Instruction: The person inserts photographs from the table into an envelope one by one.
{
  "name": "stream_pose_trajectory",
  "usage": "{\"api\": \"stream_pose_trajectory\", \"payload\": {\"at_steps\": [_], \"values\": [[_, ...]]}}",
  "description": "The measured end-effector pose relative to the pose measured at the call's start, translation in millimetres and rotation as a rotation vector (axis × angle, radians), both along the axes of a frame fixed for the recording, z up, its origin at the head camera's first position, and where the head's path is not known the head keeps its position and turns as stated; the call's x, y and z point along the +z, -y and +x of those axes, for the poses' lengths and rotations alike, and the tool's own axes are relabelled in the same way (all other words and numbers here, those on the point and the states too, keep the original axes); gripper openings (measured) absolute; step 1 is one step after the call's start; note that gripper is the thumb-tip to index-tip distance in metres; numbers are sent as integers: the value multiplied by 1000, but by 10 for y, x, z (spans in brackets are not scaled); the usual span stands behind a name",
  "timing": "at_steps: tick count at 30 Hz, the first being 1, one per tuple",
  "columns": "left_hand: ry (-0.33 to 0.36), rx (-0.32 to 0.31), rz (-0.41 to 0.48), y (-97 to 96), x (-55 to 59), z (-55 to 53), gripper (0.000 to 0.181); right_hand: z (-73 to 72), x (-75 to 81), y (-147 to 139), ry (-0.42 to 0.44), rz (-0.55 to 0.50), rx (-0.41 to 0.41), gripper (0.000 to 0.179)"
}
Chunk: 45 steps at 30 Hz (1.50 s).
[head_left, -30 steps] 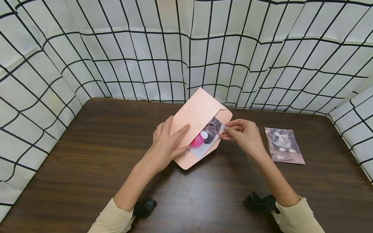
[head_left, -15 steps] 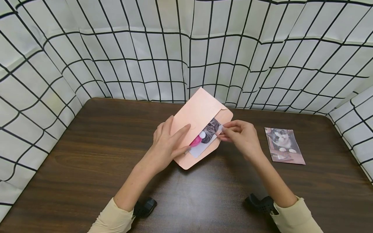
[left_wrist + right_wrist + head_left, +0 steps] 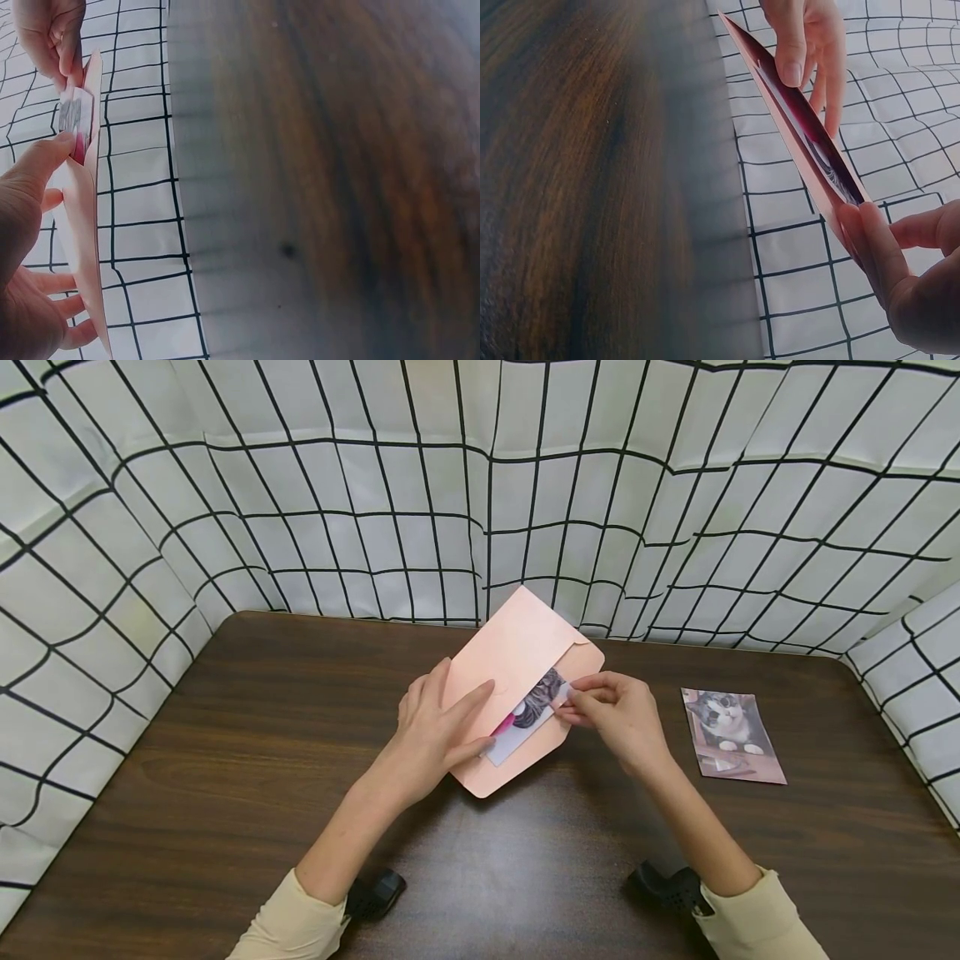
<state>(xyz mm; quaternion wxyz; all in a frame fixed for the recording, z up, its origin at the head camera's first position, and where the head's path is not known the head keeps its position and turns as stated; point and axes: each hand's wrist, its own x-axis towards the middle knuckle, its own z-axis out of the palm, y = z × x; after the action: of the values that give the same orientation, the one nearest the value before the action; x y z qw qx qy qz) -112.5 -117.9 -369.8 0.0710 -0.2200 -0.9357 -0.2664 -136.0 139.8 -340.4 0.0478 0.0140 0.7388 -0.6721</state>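
A pale pink envelope slants across the middle of the table, its opening facing the lower right. A cat photo lies partly inside, showing grey striped fur, a bit of pink and a white border. My left hand holds the envelope from the left, with index finger and thumb over its upper face and the thumb near the opening. My right hand pinches the photo's right corner between thumb and fingers. In the right wrist view, the right fingers meet at the opening's near end.
A second cat photo lies at the right on the dark wooden table. White cloth with black grid lines rises behind the table and at both sides. Black wrist devices sit below the cream sleeves.
The photo has slid up and left, deeper into the envelope, and less of its pink shows. My right hand has moved slightly left with it. The envelope has shifted slightly right.
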Motion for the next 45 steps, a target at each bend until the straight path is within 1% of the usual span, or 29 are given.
{"api": "stream_pose_trajectory", "payload": {"at_steps": [8,22,30,37,43,45], "values": [[-18,-13,6,-6,-4,3,58,-2,-24,18,5,-27,4,24],[-9,-21,-12,-19,1,9,60,14,-29,59,35,-67,-3,23],[-7,-30,-11,-33,-4,16,59,18,-32,61,44,-51,-14,24],[-5,-24,-8,-42,-2,25,58,16,-40,69,35,-45,-33,25],[-18,-33,-12,-46,-2,25,58,15,-54,67,16,-13,-62,24],[-27,-39,-11,-47,-4,23,59,11,-54,65,16,-29,-71,24]]}}
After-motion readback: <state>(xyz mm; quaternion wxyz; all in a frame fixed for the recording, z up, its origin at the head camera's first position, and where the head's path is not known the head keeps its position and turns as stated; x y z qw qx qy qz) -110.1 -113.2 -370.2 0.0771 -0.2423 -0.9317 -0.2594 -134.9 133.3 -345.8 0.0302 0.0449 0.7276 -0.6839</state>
